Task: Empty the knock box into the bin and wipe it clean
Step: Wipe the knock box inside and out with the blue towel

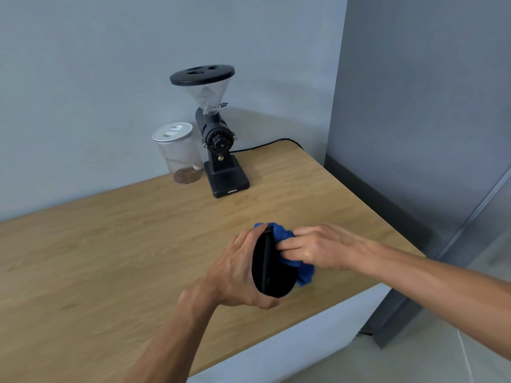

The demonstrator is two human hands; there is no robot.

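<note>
- Holding the black knock box (272,268) above the wooden table (110,244), the left hand (235,269) wraps around its outer wall, the fingers curled over the far rim and the thumb under the near side.
- The knock box is tipped on its side, with its opening turned to the right, toward the other hand; it is over the right part of the table, near the front edge.
- The right hand (318,250) presses a blue cloth (293,255) against the opening of the knock box; its fingers are closed on the cloth and lie partly stretched along it.
- The cloth is bunched up: one part shows above the rim of the box, another part hangs down under the right hand.
- The inside of the box is dark, and I cannot tell if it is clean.
- At the back of the table, near the wall, a black coffee grinder (218,134) stands upright with a clear hopper and a black lid on top.
- Just to the left of the grinder stands a clear jar (179,153) with a white lid; something brown lies at its bottom.
- A black cable (262,145) runs from behind the grinder to the right edge of the table.
</note>
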